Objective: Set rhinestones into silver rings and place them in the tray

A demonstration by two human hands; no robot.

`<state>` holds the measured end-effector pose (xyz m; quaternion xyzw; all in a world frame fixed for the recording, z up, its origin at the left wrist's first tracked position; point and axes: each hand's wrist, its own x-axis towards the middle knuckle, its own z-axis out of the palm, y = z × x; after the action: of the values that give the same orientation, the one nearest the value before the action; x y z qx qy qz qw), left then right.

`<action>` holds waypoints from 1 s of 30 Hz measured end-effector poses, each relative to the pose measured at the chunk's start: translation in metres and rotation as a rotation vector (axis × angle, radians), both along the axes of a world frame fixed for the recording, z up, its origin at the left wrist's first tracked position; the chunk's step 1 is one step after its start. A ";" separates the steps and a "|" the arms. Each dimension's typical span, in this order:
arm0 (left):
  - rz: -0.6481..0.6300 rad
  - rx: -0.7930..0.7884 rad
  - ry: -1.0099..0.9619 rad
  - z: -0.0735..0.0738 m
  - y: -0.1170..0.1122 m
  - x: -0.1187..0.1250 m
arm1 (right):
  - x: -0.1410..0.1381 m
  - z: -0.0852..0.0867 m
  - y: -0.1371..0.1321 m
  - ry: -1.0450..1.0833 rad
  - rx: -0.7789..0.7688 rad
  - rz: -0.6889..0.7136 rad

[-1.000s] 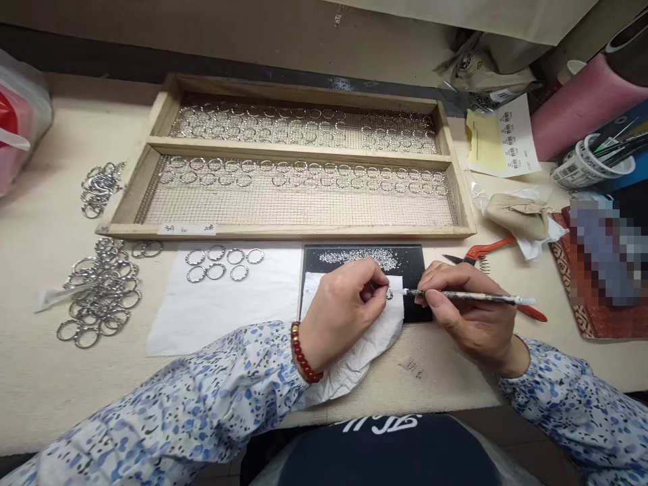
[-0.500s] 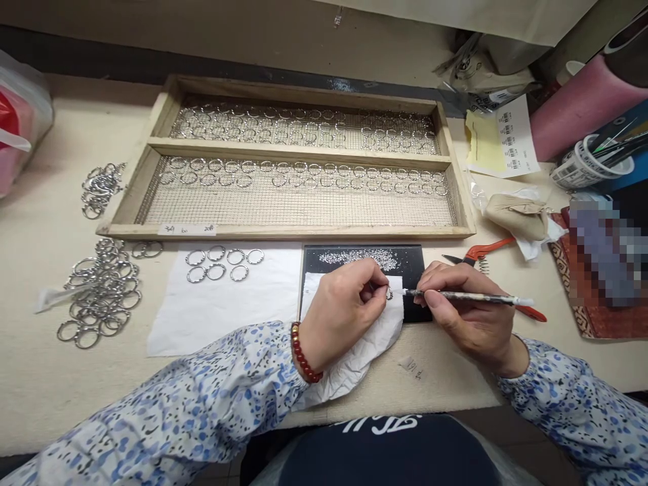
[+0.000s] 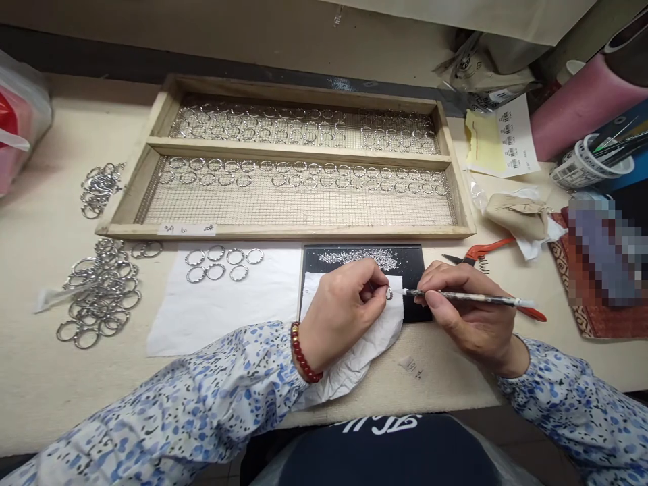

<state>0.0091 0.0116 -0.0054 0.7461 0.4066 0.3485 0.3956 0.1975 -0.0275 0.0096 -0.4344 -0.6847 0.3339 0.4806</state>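
- Silver rings (image 3: pixel 314 163) are lined in both compartments of a mesh-floored wooden tray (image 3: pixel 304 231)
- Thin sticks (image 3: pixel 620 150) are held in a white tub (image 3: pixel 582 177)
- Glittering grains (image 3: pixel 362 258) are spread on a black board (image 3: pixel 412 260)
- Pliers (image 3: pixel 474 253) are partly hidden by the right hand (image 3: pixel 466 310), which is clamped on a slim pen (image 3: pixel 476 297)
- A small ring (image 3: pixel 389 293) is pinched by the left hand (image 3: pixel 347 297) above a crumpled sheet (image 3: pixel 364 361), near the pen's tip

Silver ring (image 3: pixel 389 293), mottled black-and-white tool (image 3: pixel 473 296), dark-red bracelet (image 3: pixel 302 358)
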 end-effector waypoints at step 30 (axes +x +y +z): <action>0.003 -0.014 0.006 0.000 -0.001 -0.001 | -0.001 0.002 0.000 0.001 -0.008 0.005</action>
<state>0.0080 0.0103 -0.0050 0.7437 0.4112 0.3442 0.3991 0.1962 -0.0272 0.0112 -0.4345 -0.6843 0.3380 0.4783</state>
